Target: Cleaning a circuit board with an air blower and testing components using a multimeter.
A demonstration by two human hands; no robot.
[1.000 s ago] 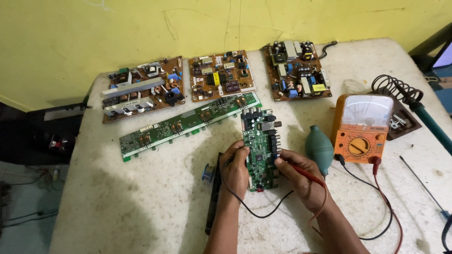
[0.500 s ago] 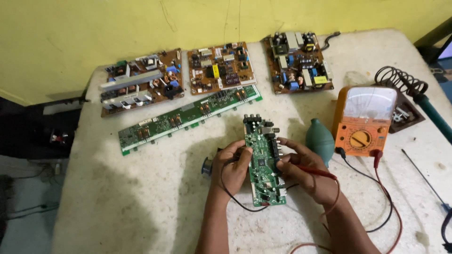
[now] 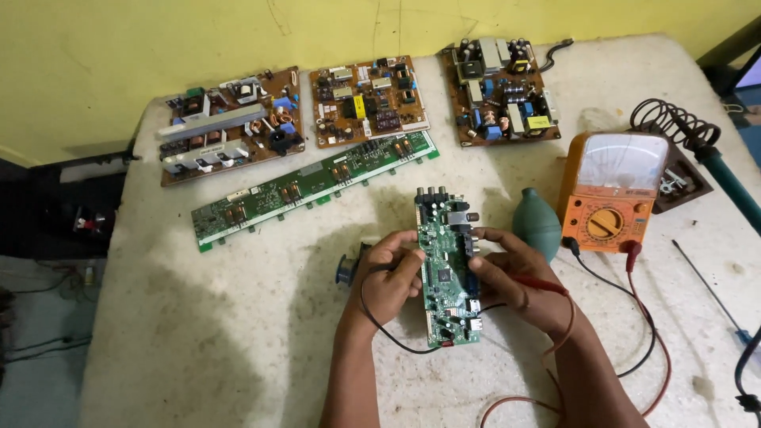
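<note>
A narrow green circuit board (image 3: pixel 445 265) lies lengthwise on the table in front of me. My left hand (image 3: pixel 390 277) rests against its left edge and holds a black probe with a black lead looping below. My right hand (image 3: pixel 507 279) touches the board's right edge and grips a red probe (image 3: pixel 543 284) whose red lead runs back past my wrist. Both leads go to an orange analogue multimeter (image 3: pixel 612 192) at the right.
Three brown power boards (image 3: pixel 231 125) (image 3: pixel 367 99) (image 3: pixel 501 91) and a long green strip board (image 3: pixel 313 186) lie at the back. A teal rubber blower (image 3: pixel 537 226) sits beside the meter. A soldering-iron stand with coil (image 3: pixel 674 131), a solder spool (image 3: pixel 349 269) and a thin tool (image 3: pixel 709 289) are nearby.
The view has shifted so the boards sit lower and nearer. My hands have stayed on the small green board, with the probes still in them.
</note>
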